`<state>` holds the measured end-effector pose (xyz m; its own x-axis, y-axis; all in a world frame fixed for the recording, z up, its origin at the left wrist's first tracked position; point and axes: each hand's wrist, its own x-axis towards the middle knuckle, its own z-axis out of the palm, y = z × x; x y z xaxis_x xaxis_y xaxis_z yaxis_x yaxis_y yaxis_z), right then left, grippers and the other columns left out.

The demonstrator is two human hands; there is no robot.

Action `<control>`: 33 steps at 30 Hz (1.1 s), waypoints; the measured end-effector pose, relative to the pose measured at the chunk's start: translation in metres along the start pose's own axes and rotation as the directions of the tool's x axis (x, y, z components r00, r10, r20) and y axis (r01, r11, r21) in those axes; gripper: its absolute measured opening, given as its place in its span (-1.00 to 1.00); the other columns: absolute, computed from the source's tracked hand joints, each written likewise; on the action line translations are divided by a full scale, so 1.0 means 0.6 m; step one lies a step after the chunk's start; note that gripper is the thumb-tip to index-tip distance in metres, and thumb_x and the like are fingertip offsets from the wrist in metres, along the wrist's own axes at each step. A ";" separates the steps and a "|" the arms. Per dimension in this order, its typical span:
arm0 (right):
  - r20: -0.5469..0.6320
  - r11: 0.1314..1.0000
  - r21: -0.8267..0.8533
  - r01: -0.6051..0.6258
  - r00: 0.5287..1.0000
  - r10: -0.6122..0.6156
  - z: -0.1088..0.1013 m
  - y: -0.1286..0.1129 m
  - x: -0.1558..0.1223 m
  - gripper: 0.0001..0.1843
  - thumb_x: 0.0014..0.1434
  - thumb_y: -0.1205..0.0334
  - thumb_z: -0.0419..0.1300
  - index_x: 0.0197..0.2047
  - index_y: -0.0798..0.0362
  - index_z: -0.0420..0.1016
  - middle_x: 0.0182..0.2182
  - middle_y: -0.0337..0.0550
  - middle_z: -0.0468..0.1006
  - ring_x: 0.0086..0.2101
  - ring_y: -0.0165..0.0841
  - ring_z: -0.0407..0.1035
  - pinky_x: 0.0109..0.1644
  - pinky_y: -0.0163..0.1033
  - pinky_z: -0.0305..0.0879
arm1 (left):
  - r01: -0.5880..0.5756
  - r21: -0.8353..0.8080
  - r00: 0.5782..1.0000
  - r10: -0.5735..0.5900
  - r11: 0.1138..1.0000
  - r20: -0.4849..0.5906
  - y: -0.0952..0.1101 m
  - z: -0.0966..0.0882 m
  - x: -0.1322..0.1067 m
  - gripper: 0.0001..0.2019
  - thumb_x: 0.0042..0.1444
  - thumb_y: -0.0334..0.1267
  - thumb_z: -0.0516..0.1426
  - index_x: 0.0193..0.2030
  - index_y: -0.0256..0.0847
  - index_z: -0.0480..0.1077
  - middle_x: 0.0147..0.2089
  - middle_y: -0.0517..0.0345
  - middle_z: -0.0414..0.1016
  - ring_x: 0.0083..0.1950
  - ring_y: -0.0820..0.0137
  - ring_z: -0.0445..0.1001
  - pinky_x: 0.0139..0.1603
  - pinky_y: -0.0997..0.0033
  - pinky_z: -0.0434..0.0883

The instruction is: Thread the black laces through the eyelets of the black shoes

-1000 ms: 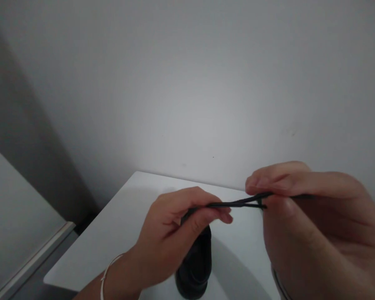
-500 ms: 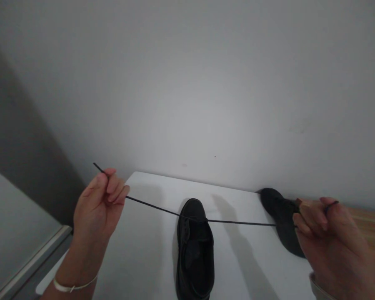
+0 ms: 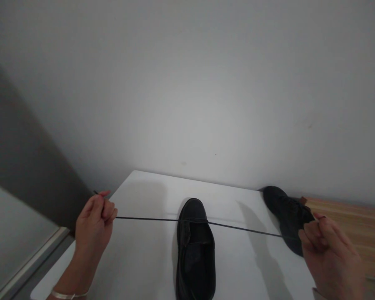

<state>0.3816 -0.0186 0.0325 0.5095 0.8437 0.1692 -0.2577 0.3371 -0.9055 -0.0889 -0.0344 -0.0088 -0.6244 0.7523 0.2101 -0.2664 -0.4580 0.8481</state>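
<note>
A black shoe [image 3: 196, 250] lies on a white tabletop [image 3: 143, 258], its toe pointing away from me and its opening facing up. One dark shoelace [image 3: 150, 218] crosses the front of the shoe and stretches straight out to both sides. My left hand [image 3: 95, 221] is closed on the lace's left part, with a short end poking up above the fingers. On the other side my right hand [image 3: 329, 250] grips the right part in a closed fist. Both hands are raised, apart from the shoe.
Behind my right hand a second black shoe [image 3: 284, 216], laced, lies near the table's back edge. A wood-grain surface [image 3: 343, 233] is at the far right. The grey-white wall [image 3: 190, 91] rises right behind the table. A pale ledge [image 3: 34, 262] runs along the left.
Both hands have come down, the left one also slightly outward. The lace's left part has gone from slanting to nearly level. The shoe has hardly moved.
</note>
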 end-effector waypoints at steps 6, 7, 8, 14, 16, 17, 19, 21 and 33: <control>0.146 0.995 -0.095 -0.001 0.989 0.015 0.023 0.051 -0.005 -0.67 0.03 0.08 0.44 -0.17 0.09 0.64 -0.51 -0.28 0.33 -0.50 -0.52 0.09 -0.52 -0.45 0.09 | -0.155 0.489 0.967 0.031 0.859 0.252 -0.009 0.026 -0.015 -0.77 0.08 -0.17 0.30 -0.16 -0.22 0.61 -0.26 0.10 0.53 -0.43 0.49 0.29 -0.49 0.54 0.23; 0.218 0.990 -0.144 -0.012 0.975 0.044 0.031 0.061 -0.008 -0.66 0.05 0.07 0.42 -0.15 0.08 0.64 -0.48 -0.24 0.38 -0.48 -0.50 0.14 -0.50 -0.42 0.11 | -0.221 0.568 0.938 0.013 0.793 0.347 -0.012 0.036 -0.019 -0.78 0.09 -0.17 0.29 -0.15 -0.19 0.62 -0.21 0.08 0.57 -0.37 0.44 0.36 -0.42 0.51 0.29; 0.302 0.980 -0.197 -0.031 0.949 0.091 0.040 0.071 -0.012 -0.66 0.08 0.05 0.40 -0.13 0.08 0.64 -0.45 -0.21 0.43 -0.47 -0.48 0.18 -0.49 -0.40 0.13 | -0.273 0.612 0.903 -0.021 0.742 0.428 -0.016 0.047 -0.025 -0.80 0.11 -0.17 0.27 -0.15 -0.16 0.62 -0.20 0.08 0.59 -0.32 0.39 0.42 -0.35 0.48 0.33; 0.636 0.941 -0.314 -0.125 0.709 0.306 0.102 0.133 -0.048 -0.62 0.13 -0.05 0.33 -0.14 0.07 0.49 -0.46 -0.17 0.55 -0.61 -0.51 0.12 -0.57 -0.36 0.03 | -0.368 0.604 0.697 -0.220 0.707 0.683 -0.058 0.103 -0.069 -0.87 0.18 -0.22 0.20 -0.29 -0.18 0.57 -0.38 0.15 0.55 -0.40 0.42 0.41 -0.37 0.47 0.32; 0.638 0.941 -0.297 -0.165 0.699 0.324 0.112 0.149 -0.058 -0.63 0.11 -0.08 0.34 -0.26 0.06 0.44 -0.47 -0.16 0.57 -0.64 -0.54 0.10 -0.59 -0.38 0.00 | -0.411 0.573 0.648 -0.215 0.709 0.731 -0.070 0.109 -0.079 -0.87 0.19 -0.24 0.18 -0.30 -0.19 0.55 -0.37 0.13 0.54 -0.39 0.42 0.41 -0.37 0.47 0.31; 0.632 0.938 -0.300 -0.176 0.700 0.334 0.114 0.155 -0.062 -0.61 0.10 -0.09 0.35 -0.30 0.06 0.42 -0.47 -0.16 0.57 -0.65 -0.54 0.10 -0.59 -0.38 0.00 | -0.435 0.555 0.631 -0.200 0.709 0.750 -0.076 0.109 -0.083 -0.87 0.20 -0.26 0.17 -0.30 -0.20 0.54 -0.36 0.12 0.54 -0.37 0.41 0.42 -0.36 0.46 0.32; 0.624 0.929 -0.328 -0.174 0.698 0.351 0.113 0.166 -0.068 -0.60 0.07 -0.11 0.36 -0.34 0.07 0.42 -0.47 -0.14 0.57 -0.65 -0.54 0.10 -0.60 -0.38 -0.01 | -0.484 0.515 0.602 -0.158 0.708 0.783 -0.084 0.108 -0.088 -0.88 0.20 -0.31 0.14 -0.31 -0.20 0.52 -0.36 0.10 0.54 -0.34 0.39 0.44 -0.33 0.44 0.34; 0.623 0.923 -0.351 -0.158 0.697 0.356 0.111 0.173 -0.071 -0.59 0.06 -0.11 0.36 -0.36 0.09 0.45 -0.48 -0.16 0.54 -0.64 -0.55 0.09 -0.59 -0.37 -0.02 | -0.524 0.477 0.577 -0.118 0.706 0.808 -0.092 0.106 -0.092 -0.88 0.19 -0.35 0.13 -0.32 -0.20 0.50 -0.37 0.10 0.54 -0.32 0.37 0.46 -0.31 0.42 0.35; 0.621 0.907 -0.415 -0.072 0.706 0.340 0.122 0.185 -0.092 -0.61 0.09 -0.13 0.33 -0.37 0.07 0.49 -0.57 -0.30 0.33 -0.57 -0.47 0.15 -0.53 -0.35 0.08 | -0.616 0.398 0.545 0.003 0.680 0.838 -0.108 0.101 -0.105 -0.85 0.25 -0.40 0.11 -0.23 -0.16 0.51 -0.34 0.08 0.56 -0.29 0.34 0.51 -0.28 0.38 0.45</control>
<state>0.2647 0.0026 -0.0489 -0.2380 0.9698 0.0530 0.0700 0.0716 -0.9950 0.0121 -0.0234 -0.0475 0.2744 0.8059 0.5247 0.4956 -0.5861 0.6410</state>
